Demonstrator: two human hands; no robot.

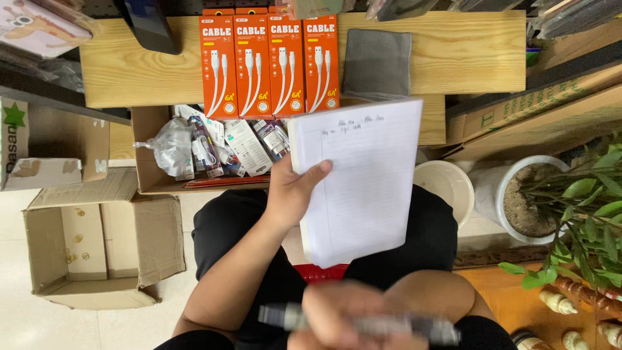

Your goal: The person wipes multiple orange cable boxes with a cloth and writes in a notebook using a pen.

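Observation:
My left hand (pixel 293 193) grips the left edge of a white lined notebook (pixel 363 188), thumb on the page, holding it tilted above my lap. A few handwritten lines sit at the top of the page. My right hand (pixel 343 317) is close to the camera and blurred, closed around a grey pen (pixel 414 327) held crosswise. Several orange cable packages (pixel 269 65) lie side by side on a wooden bench (pixel 466 52) ahead, next to a grey cloth (pixel 377 63).
An open cardboard box (pixel 148 152) of packaged cables sits under the bench. An empty open carton (pixel 97 249) stands at left. A white bucket (pixel 447 185) and a potted plant (pixel 551 201) stand at right, with flat cardboard (pixel 538 116) behind them.

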